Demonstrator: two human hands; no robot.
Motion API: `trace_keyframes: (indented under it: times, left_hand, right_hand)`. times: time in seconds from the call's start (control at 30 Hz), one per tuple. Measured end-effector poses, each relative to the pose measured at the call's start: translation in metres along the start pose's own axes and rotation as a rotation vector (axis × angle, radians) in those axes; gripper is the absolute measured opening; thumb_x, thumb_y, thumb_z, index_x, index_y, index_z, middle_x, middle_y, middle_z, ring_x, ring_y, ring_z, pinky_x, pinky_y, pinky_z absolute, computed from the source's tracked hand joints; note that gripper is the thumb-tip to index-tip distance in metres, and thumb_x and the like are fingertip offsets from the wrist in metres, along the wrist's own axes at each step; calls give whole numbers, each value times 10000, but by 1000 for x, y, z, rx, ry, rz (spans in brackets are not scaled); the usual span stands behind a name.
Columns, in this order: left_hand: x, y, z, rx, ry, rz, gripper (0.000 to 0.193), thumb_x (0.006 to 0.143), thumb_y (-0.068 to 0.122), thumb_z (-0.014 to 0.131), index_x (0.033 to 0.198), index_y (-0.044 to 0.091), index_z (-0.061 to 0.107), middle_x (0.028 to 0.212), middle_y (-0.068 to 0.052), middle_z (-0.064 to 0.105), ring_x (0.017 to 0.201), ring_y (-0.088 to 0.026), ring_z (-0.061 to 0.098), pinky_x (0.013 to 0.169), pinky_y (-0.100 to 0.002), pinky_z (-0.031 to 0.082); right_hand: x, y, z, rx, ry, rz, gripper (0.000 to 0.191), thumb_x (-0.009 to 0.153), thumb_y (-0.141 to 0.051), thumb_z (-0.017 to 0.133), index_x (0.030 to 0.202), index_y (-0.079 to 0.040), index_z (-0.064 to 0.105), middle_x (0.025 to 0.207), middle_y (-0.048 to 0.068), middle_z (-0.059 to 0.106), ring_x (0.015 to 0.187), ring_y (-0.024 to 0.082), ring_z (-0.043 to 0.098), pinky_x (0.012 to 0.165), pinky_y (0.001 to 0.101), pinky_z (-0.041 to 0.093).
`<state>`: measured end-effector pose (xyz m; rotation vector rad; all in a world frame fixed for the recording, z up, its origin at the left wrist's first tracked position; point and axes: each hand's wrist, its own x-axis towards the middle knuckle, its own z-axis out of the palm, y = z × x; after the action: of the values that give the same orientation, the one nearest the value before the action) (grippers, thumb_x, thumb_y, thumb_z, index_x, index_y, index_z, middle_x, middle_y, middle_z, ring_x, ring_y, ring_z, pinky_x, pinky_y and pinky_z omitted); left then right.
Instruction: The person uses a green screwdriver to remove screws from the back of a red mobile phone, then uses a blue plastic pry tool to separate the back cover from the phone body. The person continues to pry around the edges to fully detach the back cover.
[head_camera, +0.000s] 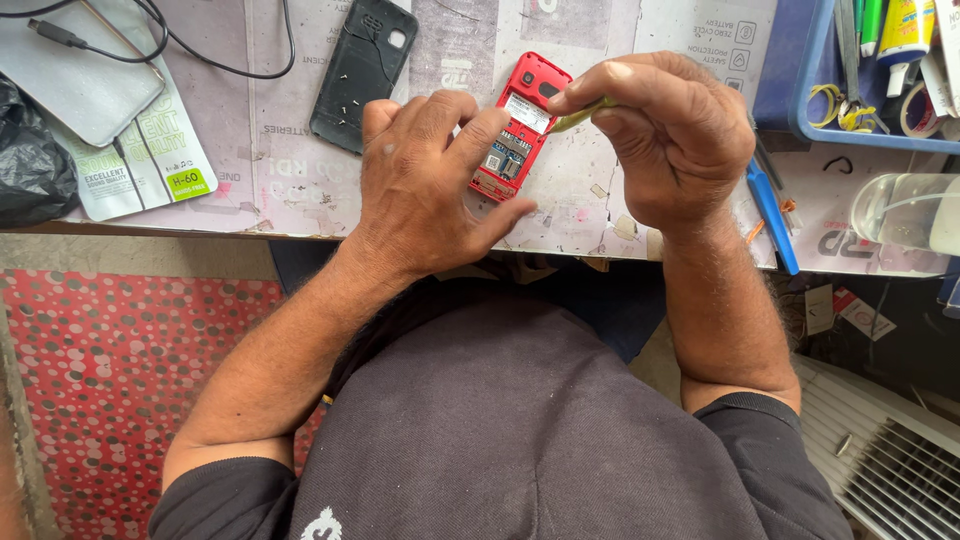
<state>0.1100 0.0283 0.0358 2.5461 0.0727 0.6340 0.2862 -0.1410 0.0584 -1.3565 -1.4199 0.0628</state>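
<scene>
Red phone (518, 135) lies face down on the worktable (300, 190), back already off, so I'm looking straight into its open insides: a white label up top, a small circuit patch and metal slots below. My left hand (425, 185) has its fingers spread flat, fingertips pressing the phone's left edge to pin it down, not wrapped around anything. My right hand (670, 135) is curled tight, thumb and forefinger pinched on a thin yellow-green tool (580, 115) whose tip meets the phone's upper right side. I'd say it's opened up and the inside work is underway; nothing looks put back.

Further out, a black back cover (362, 70) lies just left of the phone, matte plastic with little pegs on its inner face. The table is papered with worn, scuffed printed sheets. A blue-handled tool (772, 215) sits near my right wrist, a blue tray (815, 110) of odds and ends beyond it, a black cable (220, 60) off left.
</scene>
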Motion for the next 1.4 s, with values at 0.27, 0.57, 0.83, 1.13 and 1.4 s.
trace_keyframes:
  times: [0.27,0.57,0.83,1.13,1.4]
  left_hand:
    - [7,0,9,23,82,-5,297,928,331,881,1072,123,726,978,15,630,902,-187,560,873,-414,331]
    - [0,-19,-2,228,118,35,106,982,223,814,972,145,743,945,23,633,931,-199,546,895,-422,338]
    - [-23,-45,-38,357,146,-121,254,919,205,809,1138,110,721,1079,9,640,1032,-183,558,977,-415,336]
    - [-18,-9,-9,71,-64,62,571,792,411,939,1248,141,725,1138,-9,628,1048,-208,547,959,-459,310]
    - [-13,-12,4,61,-42,88,401,826,370,933,1089,138,737,1128,12,656,1083,-196,547,992,-440,318]
  right_hand:
    - [5,-2,9,161,48,-15,241,1158,-88,626,1387,-68,556,1143,175,721,1005,245,773,860,346,696]
    - [-12,9,5,250,244,63,269,1139,-56,628,1393,-67,541,1067,206,718,917,260,767,813,357,687]
    - [-29,32,-6,288,248,52,358,1105,-13,637,1444,-84,546,1054,233,720,898,291,760,786,375,681]
    - [-27,20,-7,256,228,96,382,1090,-26,701,1429,-61,529,1085,218,730,931,272,772,819,360,681]
    - [-18,-4,4,75,140,42,371,1024,-28,737,1324,-20,519,1059,233,710,911,280,781,756,327,687]
